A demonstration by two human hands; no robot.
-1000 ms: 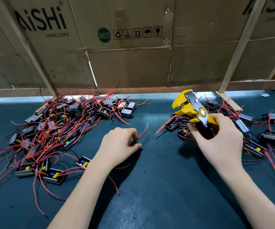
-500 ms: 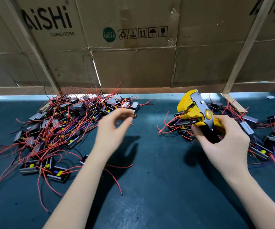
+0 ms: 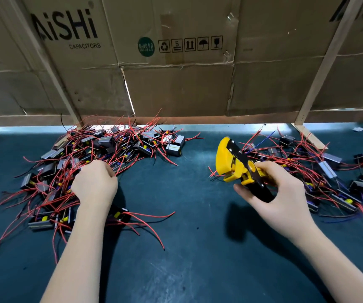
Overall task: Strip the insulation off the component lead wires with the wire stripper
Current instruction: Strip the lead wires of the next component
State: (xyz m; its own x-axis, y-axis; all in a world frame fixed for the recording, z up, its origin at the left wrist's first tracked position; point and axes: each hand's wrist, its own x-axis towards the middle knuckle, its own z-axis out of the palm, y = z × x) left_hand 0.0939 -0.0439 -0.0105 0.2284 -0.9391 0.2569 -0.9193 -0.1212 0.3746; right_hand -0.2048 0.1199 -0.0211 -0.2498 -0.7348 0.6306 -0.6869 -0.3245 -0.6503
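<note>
A big pile of small black components with red lead wires [image 3: 102, 154] lies at the left on the dark green mat. My left hand [image 3: 94, 182] reaches into the pile's near edge with fingers curled down among the red wires; what it grips is hidden under the hand. My right hand [image 3: 272, 189] holds the yellow-and-black wire stripper [image 3: 235, 165] by its black handles, jaws pointing up and left, above the mat. A second pile of components [image 3: 329, 171] lies at the right, behind and beside that hand.
A cardboard wall [image 3: 176, 84] with wooden battens closes the back of the bench. One loose component [image 3: 119, 215] with long red leads lies just right of my left forearm. The dark mat [image 3: 187, 248] stretches between the two piles.
My left hand moved left and down from above the mat into the left pile and curled into the wires. The right hand with the stripper has stayed about where it was.
</note>
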